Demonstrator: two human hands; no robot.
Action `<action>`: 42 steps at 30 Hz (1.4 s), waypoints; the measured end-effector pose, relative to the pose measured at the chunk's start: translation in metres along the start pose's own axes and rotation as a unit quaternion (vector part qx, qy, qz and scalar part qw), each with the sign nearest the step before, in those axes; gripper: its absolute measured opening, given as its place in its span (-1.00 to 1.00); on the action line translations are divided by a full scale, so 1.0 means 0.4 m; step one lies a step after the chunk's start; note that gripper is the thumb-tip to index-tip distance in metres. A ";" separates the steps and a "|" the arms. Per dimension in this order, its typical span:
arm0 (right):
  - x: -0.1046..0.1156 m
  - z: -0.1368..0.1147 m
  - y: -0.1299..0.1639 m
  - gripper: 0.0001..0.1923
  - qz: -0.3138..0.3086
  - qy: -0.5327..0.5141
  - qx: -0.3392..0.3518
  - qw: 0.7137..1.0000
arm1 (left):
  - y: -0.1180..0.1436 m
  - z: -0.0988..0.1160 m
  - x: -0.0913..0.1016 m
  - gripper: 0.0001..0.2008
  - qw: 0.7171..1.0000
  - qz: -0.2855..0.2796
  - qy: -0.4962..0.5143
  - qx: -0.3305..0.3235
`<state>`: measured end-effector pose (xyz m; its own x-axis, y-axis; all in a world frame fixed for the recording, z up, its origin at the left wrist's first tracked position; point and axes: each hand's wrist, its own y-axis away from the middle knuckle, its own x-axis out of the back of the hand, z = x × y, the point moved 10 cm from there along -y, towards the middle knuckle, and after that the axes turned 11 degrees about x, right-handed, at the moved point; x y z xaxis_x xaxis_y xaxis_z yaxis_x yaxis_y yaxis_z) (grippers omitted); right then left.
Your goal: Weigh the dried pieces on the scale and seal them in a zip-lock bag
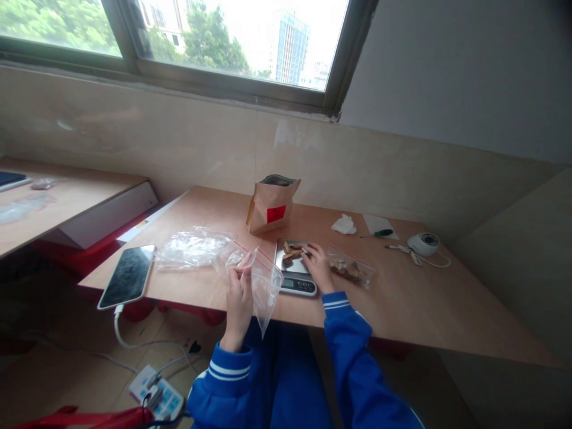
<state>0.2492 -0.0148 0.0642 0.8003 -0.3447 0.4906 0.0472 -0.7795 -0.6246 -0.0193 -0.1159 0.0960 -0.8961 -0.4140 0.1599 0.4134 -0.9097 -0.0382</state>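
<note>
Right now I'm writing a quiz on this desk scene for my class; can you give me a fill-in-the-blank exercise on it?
1. The left hand holds up a clear zip ____ with a red strip.
2. The right hand reaches onto the tray of the kitchen ____, among brown pieces.
3. The brown paper pouch behind it bears a ____ label.
4. The phone lies at the table's ____ end.

Missing words: bag; scale; red; left

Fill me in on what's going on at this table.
A person in blue sleeves sits at a wooden table. The left hand holds up an empty clear zip bag by its top edge. The right hand rests on brown pieces lying on a small digital scale. A second bag with similar pieces lies just right of it, and an open paper pouch stands behind.
</note>
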 end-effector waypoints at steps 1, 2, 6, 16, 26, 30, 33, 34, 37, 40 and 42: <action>0.008 -0.001 0.001 -0.72 0.018 -0.006 -0.006 1.000 | -0.002 -0.002 -0.005 -0.56 1.000 -0.003 0.004 0.002; 0.016 -0.003 0.002 -0.74 0.033 -0.014 -0.012 0.999 | -0.003 -0.004 -0.010 -0.57 1.000 -0.007 0.010 0.005; 0.035 0.004 0.006 -0.74 0.078 -0.066 -0.052 0.993 | -0.005 -0.008 -0.041 -0.62 0.999 -0.027 0.029 0.004; 0.029 0.104 0.041 -0.50 0.210 -0.297 -0.225 0.904 | 0.010 0.002 -0.075 -0.68 0.998 -0.038 0.052 -0.025; -0.019 -0.174 0.023 -0.66 0.069 -0.615 -0.289 0.731 | 0.000 0.005 -0.120 -0.70 0.998 -0.043 -0.004 -0.042; -0.073 -0.290 0.046 -0.70 -0.044 -0.609 -0.357 0.707 | 0.009 0.018 -0.126 -0.72 0.997 -0.039 -0.005 -0.068; -0.072 -0.296 0.038 -0.72 -0.053 -0.571 -0.362 0.735 | 0.022 0.029 -0.125 -0.74 0.995 -0.035 0.017 -0.095; -0.073 -0.294 0.034 -0.70 -0.058 -0.560 -0.359 0.744 | 0.026 0.031 -0.126 -0.74 0.994 -0.033 0.027 -0.101; -0.079 -0.287 0.027 -0.63 -0.058 -0.530 -0.350 0.770 | 0.033 0.031 -0.126 -0.72 0.993 -0.023 0.055 -0.104; -0.087 -0.282 0.023 -0.62 -0.045 -0.515 -0.342 0.785 | 0.031 0.025 -0.128 -0.70 0.993 -0.021 0.073 -0.090; -0.092 -0.282 0.019 -0.60 -0.045 -0.514 -0.336 0.788 | 0.025 0.017 -0.128 -0.69 0.994 -0.024 0.080 -0.074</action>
<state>0.1529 -0.0671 0.1100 0.8892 0.0646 -0.4529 0.0808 -0.9966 0.0166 0.0318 -0.1037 0.0942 -0.9336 -0.3583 0.0067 0.3512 -0.9186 -0.1810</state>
